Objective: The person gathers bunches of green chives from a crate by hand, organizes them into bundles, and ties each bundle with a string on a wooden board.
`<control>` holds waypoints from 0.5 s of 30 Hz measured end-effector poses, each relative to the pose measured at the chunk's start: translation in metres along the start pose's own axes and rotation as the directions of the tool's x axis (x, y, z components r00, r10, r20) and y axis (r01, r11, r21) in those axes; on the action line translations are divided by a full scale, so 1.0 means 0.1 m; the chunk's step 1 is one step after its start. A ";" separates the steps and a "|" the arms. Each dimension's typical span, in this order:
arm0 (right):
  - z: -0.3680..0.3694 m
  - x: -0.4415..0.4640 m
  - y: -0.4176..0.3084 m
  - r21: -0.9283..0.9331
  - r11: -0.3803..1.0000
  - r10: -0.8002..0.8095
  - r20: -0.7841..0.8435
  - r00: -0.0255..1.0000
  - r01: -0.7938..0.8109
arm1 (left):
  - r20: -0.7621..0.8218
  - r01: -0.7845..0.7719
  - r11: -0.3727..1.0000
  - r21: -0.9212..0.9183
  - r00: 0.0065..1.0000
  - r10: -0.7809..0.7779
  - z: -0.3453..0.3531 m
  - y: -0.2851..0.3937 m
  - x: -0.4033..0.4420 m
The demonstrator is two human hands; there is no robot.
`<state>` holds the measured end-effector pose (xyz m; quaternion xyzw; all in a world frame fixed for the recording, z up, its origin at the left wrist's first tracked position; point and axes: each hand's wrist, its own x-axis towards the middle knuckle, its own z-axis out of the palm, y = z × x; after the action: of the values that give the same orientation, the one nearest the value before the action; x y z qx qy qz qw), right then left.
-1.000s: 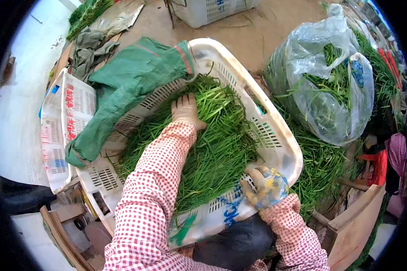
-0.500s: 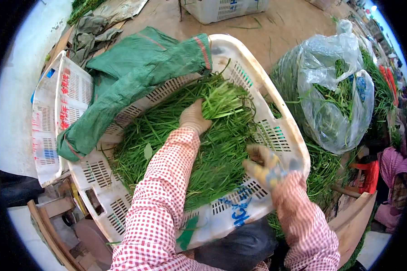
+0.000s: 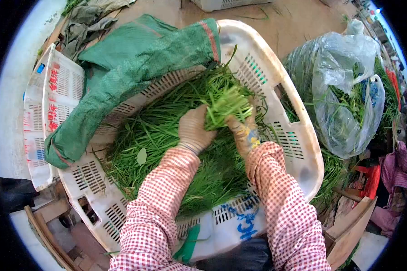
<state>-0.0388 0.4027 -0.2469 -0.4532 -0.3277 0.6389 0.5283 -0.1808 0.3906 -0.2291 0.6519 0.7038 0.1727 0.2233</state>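
The left hand is closed around a bunch of green stalks, which is slightly blurred and held above the middle of a large white crate. The right hand, in a glove with blue and yellow patches, meets the bunch at its right end, thumb and fingers to either side; whether they are clamped on it cannot be told. Both arms reach in from below in red-and-white checked sleeves.

Beneath the hands, a thick layer of loose long-leaved greens covers much of the inside of the crate. A pale oval leaf lies on them, left of the left hand. The near wall of the crate bears blue markings and a green strip.

A green woven sack is draped over the far left edge. Beyond it, at left, stands another white crate with red writing. To the right, a clear plastic bag bulges with more greens, near a red object and a wooden board. Brown floor stretches beyond.
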 end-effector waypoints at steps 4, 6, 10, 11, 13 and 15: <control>-0.25 0.04 0.12 0.174 0.978 0.149 -0.179 0.972 -0.118 | 0.107 -0.151 0.982 0.116 0.985 0.139 0.11 0.21 -0.22; -0.35 -0.02 0.17 0.064 0.993 0.114 -0.207 0.972 -0.103 | 0.067 -0.230 0.961 0.155 0.973 0.222 0.18 0.19 -0.37; -0.25 -0.02 -0.07 -0.184 0.937 0.213 -0.371 0.904 -0.296 | 0.306 -0.327 0.912 0.247 0.919 0.247 -0.16 0.31 -0.34; -0.19 -0.03 -0.17 -0.208 0.894 0.269 -0.463 0.845 -0.398 | 0.500 -0.288 0.931 0.225 0.854 0.143 -0.37 0.42 -0.27; -0.18 -0.03 -0.20 -0.179 0.909 0.254 -0.480 0.840 -0.377 | 0.408 -0.244 0.930 0.276 0.906 0.117 -0.64 0.57 -0.13; -0.26 0.00 -0.07 -0.122 0.912 0.286 -0.497 0.819 -0.392 | -0.004 -0.310 0.938 0.156 0.949 0.314 -0.60 0.40 -0.01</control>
<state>-0.0125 0.4024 -0.2503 -0.7006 -0.1718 0.5542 0.4154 -0.1788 0.3957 -0.1572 0.7680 0.6059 0.1607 0.1318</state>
